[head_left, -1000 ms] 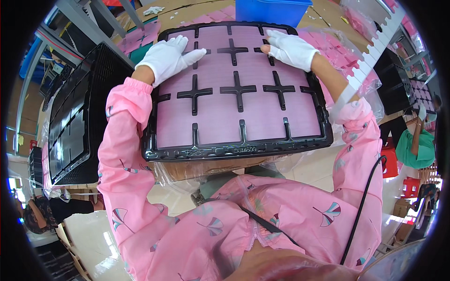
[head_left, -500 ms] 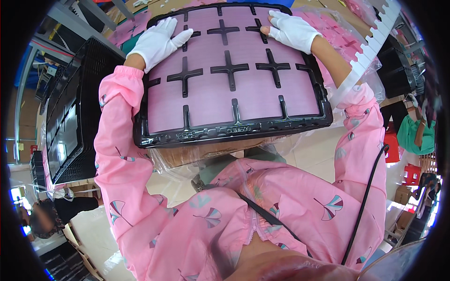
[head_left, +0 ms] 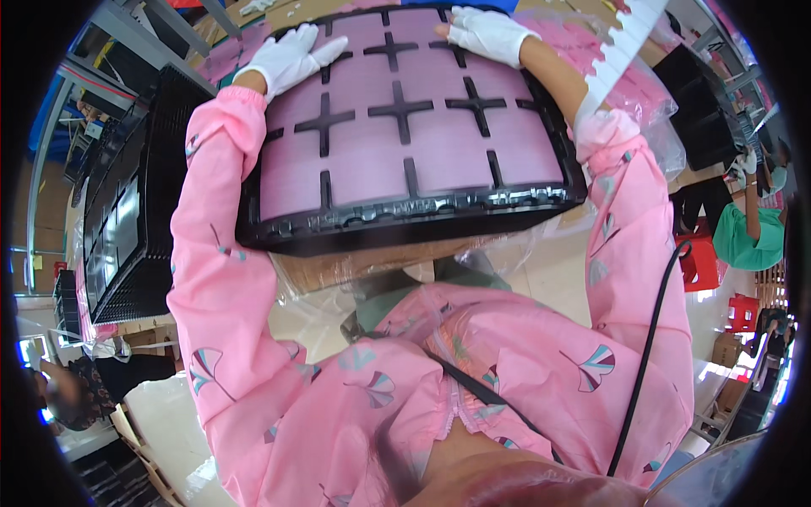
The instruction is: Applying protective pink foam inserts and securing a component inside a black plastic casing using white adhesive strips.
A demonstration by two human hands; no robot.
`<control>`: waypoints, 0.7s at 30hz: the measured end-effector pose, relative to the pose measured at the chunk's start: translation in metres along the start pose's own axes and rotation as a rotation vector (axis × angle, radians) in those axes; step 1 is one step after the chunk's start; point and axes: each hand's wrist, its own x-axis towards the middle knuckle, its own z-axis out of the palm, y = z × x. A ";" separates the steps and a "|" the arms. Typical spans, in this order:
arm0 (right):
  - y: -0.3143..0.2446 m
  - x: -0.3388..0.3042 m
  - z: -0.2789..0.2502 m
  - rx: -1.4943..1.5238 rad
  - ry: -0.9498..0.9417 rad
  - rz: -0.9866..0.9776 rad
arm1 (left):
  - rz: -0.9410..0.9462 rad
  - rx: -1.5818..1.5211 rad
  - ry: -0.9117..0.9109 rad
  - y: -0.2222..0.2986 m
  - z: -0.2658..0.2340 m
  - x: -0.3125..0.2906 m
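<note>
In front of me is a wide black plastic tray with cross-shaped ribs and pink sheeting showing between them. My left hand, in a white glove, lies over its far left part, fingers stretched out and thumb apart. Across at the far right, my right hand, also gloved in white, rests with its fingers extended on the tray's far side. Neither hand is closed round anything I can see. A brown cardboard surface wrapped in clear film shows under the tray's near edge.
A stack of black trays stands close on my left. Pink sheets in clear plastic lie to the right, beside a white toothed strip. A person in green and red stools are farther right. A black cable hangs along my right side.
The tray has shifted a little away from me and leftward, and more of its near wall shows. My right hand has moved left and farther off; my left hand has moved slightly.
</note>
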 end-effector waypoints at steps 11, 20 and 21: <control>-0.040 -0.143 -0.053 0.289 0.039 -0.389 | 0.189 -0.388 0.180 0.069 -0.055 -0.154; -0.070 -0.196 -0.090 0.156 -0.176 -0.417 | 0.131 -0.232 0.132 0.101 -0.067 -0.220; -0.070 -0.196 -0.091 0.180 -0.173 -0.415 | 0.131 -0.237 0.122 0.100 -0.070 -0.222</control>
